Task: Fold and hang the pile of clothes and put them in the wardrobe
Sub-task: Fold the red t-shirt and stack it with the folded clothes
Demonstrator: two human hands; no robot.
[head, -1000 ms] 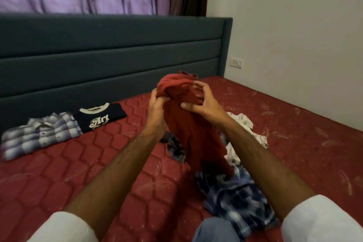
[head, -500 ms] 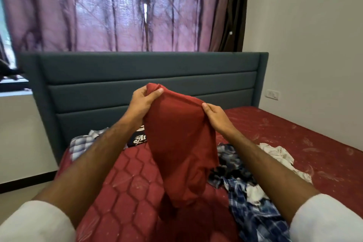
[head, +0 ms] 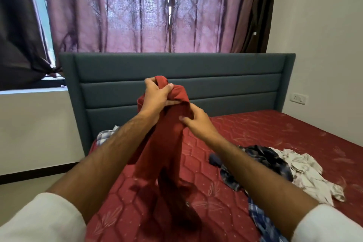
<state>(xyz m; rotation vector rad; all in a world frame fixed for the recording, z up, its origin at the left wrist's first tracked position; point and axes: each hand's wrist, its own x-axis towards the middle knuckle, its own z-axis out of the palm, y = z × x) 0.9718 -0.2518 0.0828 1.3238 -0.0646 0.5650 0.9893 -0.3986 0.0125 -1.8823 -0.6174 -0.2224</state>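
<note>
A garment (head: 167, 143) hangs above the mattress (head: 275, 129), its lower end touching it near the left edge. A pile of clothes (head: 275, 163) lies toward the right edge. The headboard (head: 216, 84) stands behind, with curtains (head: 127, 15) behind it.

Open mattress (head: 255, 129) lies ahead; crumpled clothes (head: 275, 167) crowd the right, perhaps a folded shirt (head: 106, 136) at left.

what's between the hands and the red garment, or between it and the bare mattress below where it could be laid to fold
Nothing stands between them: the left hand grips the bunched top of the red garment and the right hand pinches it just below. The mattress patch under it shows nothing lying on it; the loose clothes pile lies off to the right.
</note>
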